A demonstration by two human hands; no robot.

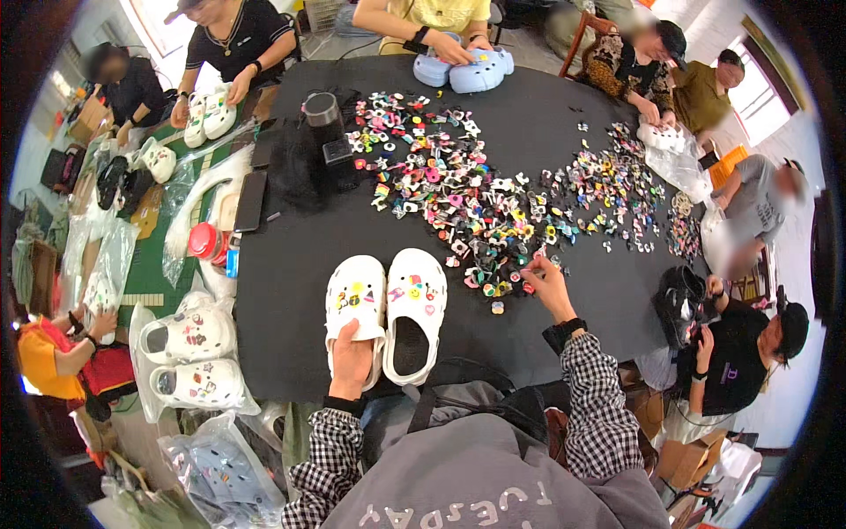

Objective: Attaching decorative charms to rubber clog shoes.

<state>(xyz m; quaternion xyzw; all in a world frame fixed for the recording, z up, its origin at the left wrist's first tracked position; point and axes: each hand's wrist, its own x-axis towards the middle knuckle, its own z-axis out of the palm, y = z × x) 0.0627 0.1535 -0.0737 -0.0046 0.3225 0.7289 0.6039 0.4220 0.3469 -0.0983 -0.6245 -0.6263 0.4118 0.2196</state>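
Two white clogs stand side by side at the near edge of the table, toes pointing away from me. Colourful shoe charms sit in the upper of the left clog (357, 280) and of the right clog (417, 280). My left hand (351, 360) grips the left clog at its opening, the thumb on top and the other fingers mostly hidden. To the right, my right hand (552, 289) is at the near edge of a big heap of loose shoe charms (467, 198), its fingertips pinched on a small red charm (529, 279).
Bagged white clogs (198, 383) lie at the left near a red-lidded jar (207, 241) and a dark phone (251, 201). A black tumbler (323, 115) stands farther back. Co-workers sit around the table, one holding light-blue clogs (480, 72). Bagged blue clogs (220, 467) are at lower left.
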